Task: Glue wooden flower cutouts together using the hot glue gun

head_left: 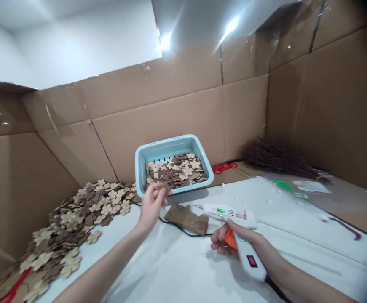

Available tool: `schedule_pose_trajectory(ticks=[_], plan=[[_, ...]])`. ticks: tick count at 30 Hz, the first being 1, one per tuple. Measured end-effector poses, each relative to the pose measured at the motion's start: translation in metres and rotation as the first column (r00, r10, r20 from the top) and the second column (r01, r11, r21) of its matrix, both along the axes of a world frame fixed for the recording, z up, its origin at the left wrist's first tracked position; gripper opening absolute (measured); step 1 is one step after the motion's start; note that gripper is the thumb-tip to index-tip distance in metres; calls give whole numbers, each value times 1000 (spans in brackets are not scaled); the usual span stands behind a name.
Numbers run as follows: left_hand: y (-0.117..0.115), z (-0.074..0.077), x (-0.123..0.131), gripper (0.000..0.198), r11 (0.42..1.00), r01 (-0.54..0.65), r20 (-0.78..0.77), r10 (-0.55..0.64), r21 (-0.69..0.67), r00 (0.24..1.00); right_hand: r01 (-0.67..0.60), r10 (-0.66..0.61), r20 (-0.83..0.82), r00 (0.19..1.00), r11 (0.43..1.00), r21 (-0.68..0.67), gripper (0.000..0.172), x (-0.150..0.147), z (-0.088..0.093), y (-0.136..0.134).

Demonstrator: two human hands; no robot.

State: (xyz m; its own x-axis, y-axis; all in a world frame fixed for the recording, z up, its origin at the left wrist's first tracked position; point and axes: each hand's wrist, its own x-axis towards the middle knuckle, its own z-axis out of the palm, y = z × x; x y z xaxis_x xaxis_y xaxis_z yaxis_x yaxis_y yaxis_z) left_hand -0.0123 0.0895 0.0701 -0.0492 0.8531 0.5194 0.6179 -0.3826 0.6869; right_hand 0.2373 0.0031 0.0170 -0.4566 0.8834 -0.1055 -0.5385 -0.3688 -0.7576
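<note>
My left hand (pixel 154 203) is closed in a pinch at the front rim of a light blue plastic basket (pixel 138 170). A small brown flower cutout (pixel 164 186) appears to be between its fingertips, partly hidden by them. Flat brown and cream flower cutouts (pixel 183 170) fill much of the basket. My right hand (pixel 246 240) grips a white hot glue gun (pixel 230 213) by its handle, fingers at the orange trigger. The nozzle points left, over a glue-stained piece of brown cardboard (pixel 188 219). From the gun's back a long glue stick (pixel 309 241) sticks out to the right.
A large heap of flower cutouts (pixel 101 202) lies at the left, with a red-handled tool (pixel 15 288) beside it. Red scissors (pixel 223 167) rest right of the basket. A bundle of dark twigs (pixel 281 155) lies back right. Cardboard walls (pixel 177 113) surround the white table (pixel 170 269); a black cord (pixel 183 230) crosses it.
</note>
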Motion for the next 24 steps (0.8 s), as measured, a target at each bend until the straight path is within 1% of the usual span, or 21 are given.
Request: schedule_pose_trajectory(ticks=[2,3,4,5,6,7,8,10,12,15,20,24], plan=[[-40,-27,8,35,994,72,139,-60,-80,988,-35,34,33,999,999,34,39,2,-2,0],[-58,-40,12,36,969,172,367,-96,-178,925,-55,52,47,998,997,59,40,3,-4,0],[-74,-52,15,35,939,243,530,-81,-244,844,-87,82,61,995,993,85,41,3,-7,0],[-87,-61,19,33,904,311,643,-56,-292,764,-112,105,58,993,986,120,42,3,-10,0],[-96,-68,23,32,872,371,731,-24,-318,682,-152,143,69,987,977,149,43,3,-14,1],[-102,-71,27,31,851,410,782,0,-327,623,-203,191,90,978,966,158,43,2,-17,3],[-105,-72,30,31,836,442,815,10,-325,580,-234,218,108,970,959,161,44,2,-19,4],[-106,-69,34,34,821,484,852,4,-302,524,-280,258,150,954,948,150,44,1,-22,7],[-103,-66,36,38,812,507,861,-11,-289,509,-294,267,184,946,945,142,44,1,-23,8],[-100,-67,36,40,808,515,855,-27,-286,518,-296,264,221,939,947,128,42,2,-22,5],[-102,-73,36,39,810,502,836,-27,-303,549,-239,188,300,935,961,142,41,2,-17,-3],[-102,-71,36,38,807,495,831,-10,-322,556,-222,165,342,925,965,136,41,0,-15,-6]])
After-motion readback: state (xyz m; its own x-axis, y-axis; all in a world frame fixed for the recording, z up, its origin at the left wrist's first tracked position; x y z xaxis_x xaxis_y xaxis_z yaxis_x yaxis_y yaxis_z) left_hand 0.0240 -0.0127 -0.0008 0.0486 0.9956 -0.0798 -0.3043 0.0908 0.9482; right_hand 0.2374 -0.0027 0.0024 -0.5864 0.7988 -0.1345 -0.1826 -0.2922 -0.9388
